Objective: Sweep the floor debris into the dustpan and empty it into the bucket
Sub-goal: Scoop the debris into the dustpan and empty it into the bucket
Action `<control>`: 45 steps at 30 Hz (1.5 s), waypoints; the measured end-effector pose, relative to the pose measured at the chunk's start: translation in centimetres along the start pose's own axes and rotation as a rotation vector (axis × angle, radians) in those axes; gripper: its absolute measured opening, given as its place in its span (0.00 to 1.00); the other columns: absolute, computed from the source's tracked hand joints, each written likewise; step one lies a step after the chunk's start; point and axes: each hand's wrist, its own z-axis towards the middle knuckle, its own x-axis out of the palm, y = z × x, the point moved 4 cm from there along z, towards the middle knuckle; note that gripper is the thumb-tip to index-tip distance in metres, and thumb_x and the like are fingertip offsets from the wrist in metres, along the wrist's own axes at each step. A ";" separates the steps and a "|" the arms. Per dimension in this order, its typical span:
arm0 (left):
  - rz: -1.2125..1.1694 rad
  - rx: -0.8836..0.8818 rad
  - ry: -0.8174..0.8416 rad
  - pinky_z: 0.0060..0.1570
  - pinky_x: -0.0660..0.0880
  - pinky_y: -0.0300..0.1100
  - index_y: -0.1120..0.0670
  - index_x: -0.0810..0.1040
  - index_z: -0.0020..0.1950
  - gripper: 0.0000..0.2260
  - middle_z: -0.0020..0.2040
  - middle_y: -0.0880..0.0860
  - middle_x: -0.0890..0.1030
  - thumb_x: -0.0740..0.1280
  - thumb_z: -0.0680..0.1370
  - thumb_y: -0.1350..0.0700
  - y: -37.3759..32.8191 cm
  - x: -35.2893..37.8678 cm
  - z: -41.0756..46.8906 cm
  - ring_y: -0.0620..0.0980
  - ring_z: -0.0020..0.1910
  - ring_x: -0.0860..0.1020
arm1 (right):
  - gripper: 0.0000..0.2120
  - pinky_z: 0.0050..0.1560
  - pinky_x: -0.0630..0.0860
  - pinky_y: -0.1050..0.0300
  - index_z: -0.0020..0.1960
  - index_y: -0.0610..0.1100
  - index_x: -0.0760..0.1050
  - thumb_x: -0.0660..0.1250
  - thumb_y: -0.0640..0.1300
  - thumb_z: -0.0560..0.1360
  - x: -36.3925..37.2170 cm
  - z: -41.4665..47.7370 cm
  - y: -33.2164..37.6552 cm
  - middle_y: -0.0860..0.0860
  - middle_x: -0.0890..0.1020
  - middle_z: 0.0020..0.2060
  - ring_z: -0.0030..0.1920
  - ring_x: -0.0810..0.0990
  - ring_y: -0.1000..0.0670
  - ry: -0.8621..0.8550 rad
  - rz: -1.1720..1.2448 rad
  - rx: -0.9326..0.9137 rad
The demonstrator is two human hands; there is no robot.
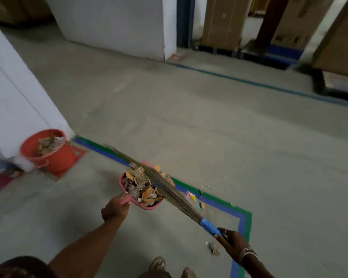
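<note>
My left hand (115, 209) grips the handle of a pink dustpan (149, 206), held above the floor and heaped with cardboard scraps and other debris (138, 184). My right hand (232, 240) holds the blue handle of a grass broom (165, 186). The broom's bristles lie across the top of the loaded dustpan and point to the upper left. A red bucket (54, 157), partly filled with similar scraps, stands on the floor at the left beside a white wall.
Loose scraps lie on the floor near blue-green floor tape (242, 217): some by the tape (197, 199), a small heap (214, 248) under my right hand. Bags (0, 167) sit left of the bucket. White pillar (117, 23) and cardboard boxes (223, 21) stand beyond.
</note>
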 end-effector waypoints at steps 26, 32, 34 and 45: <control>-0.129 -0.407 -0.324 0.57 0.69 0.52 0.39 0.74 0.70 0.21 0.60 0.54 0.82 0.68 0.77 0.41 20.9 -13.6 4.0 0.59 0.59 0.79 | 0.08 0.26 0.66 0.63 0.54 0.57 0.77 0.69 0.55 0.77 5.4 15.5 26.9 0.56 0.71 0.20 0.21 0.67 0.58 0.263 -0.058 -0.299; -0.175 -0.425 -0.336 0.57 0.69 0.51 0.40 0.74 0.71 0.22 0.60 0.54 0.82 0.67 0.78 0.41 26.9 -16.1 10.6 0.59 0.58 0.79 | 0.13 0.24 0.66 0.63 0.59 0.57 0.76 0.70 0.57 0.76 9.8 20.4 34.5 0.54 0.72 0.20 0.21 0.68 0.57 0.277 -0.082 -0.253; -0.210 -0.427 -0.350 0.56 0.68 0.51 0.40 0.75 0.70 0.21 0.59 0.54 0.82 0.69 0.77 0.42 29.0 -17.3 12.7 0.59 0.57 0.80 | 0.13 0.24 0.68 0.61 0.59 0.55 0.77 0.70 0.56 0.76 11.4 21.7 36.9 0.53 0.73 0.21 0.21 0.69 0.54 0.289 -0.072 -0.243; -0.190 -0.482 -0.340 0.54 0.69 0.52 0.47 0.80 0.66 0.19 0.54 0.57 0.84 0.70 0.77 0.44 36.4 -22.2 24.1 0.60 0.53 0.81 | 0.14 0.24 0.68 0.60 0.60 0.57 0.78 0.69 0.57 0.76 18.2 28.7 46.9 0.52 0.74 0.21 0.21 0.70 0.55 0.368 -0.057 -0.173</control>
